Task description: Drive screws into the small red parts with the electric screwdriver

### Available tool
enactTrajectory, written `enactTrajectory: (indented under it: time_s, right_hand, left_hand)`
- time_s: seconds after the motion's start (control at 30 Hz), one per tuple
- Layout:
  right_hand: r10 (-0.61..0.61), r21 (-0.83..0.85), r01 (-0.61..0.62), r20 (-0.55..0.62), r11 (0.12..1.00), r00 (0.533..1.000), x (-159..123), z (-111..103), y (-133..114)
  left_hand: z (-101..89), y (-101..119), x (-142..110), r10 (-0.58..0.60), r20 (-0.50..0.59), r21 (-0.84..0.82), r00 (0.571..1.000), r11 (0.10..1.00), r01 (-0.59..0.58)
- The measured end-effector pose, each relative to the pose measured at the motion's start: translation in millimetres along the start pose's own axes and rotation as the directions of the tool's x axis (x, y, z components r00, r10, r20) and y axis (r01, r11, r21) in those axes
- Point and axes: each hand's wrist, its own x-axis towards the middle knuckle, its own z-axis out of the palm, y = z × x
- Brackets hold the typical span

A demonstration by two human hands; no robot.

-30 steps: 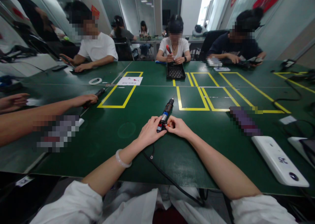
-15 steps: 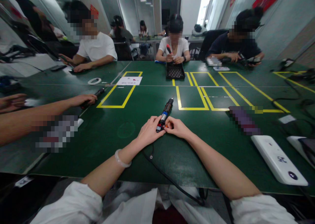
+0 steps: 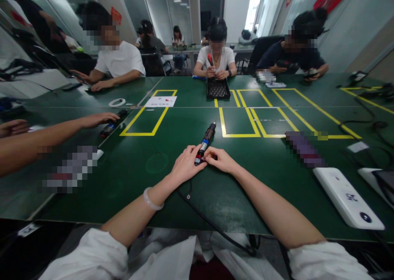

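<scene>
A black, blue and red electric screwdriver lies on the green table, its tip pointing away from me. My left hand curls round its near end from the left, fingers closed on it. From the right, my right hand pinches the same end with its fingertips. A black cable trails from the tool toward me and off the table edge. A pale bangle sits on my left wrist.
A white power strip lies at right, beside a blurred dark object. Yellow tape boxes mark the middle. A black tray stands before the person opposite. A neighbour's arm reaches in from the left toward another tool.
My hands stay on the screwdriver's near end. The neighbour's hand at left has drawn back slightly, uncovering the tool under it. The person at far right has shifted their hands.
</scene>
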Motion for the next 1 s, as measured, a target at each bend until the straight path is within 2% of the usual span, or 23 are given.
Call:
enactTrajectory:
  time_s: [0.33,0.57,0.67,0.77,0.87,1.0]
  right_hand:
    - [-0.027,-0.033,0.026,-0.033,0.999,0.999,0.9,0.3,-1.6]
    - [-0.011,-0.055,0.008,-0.055,0.998,0.998,-0.3,0.7,0.1]
    - [-0.012,-0.060,0.009,-0.049,0.998,0.999,-0.9,0.3,2.2]
    - [-0.007,-0.062,0.004,-0.051,0.998,0.999,-1.5,-0.3,2.3]
    - [0.006,-0.065,-0.009,-0.048,0.998,0.999,-1.9,-1.1,0.4]
    - [0.013,-0.072,-0.016,-0.040,0.997,0.999,-2.0,-1.6,-1.3]
  left_hand:
    - [0.0,9.4,8.2,-0.043,-0.004,0.185,0.999,0.982,0.043]
    - [-3.4,-3.7,12.0,-0.020,-0.014,0.285,1.000,0.958,0.023]
    - [-6.9,-20.4,15.5,-0.065,-0.041,0.321,0.997,0.944,0.075]
    - [-13.9,-46.3,19.5,-0.140,-0.076,0.345,0.987,0.925,0.158]
    - [-24.3,-80.1,22.8,-0.234,-0.112,0.356,0.966,0.898,0.259]
    - [-39.3,-129.7,25.0,-0.371,-0.160,0.338,0.915,0.850,0.404]
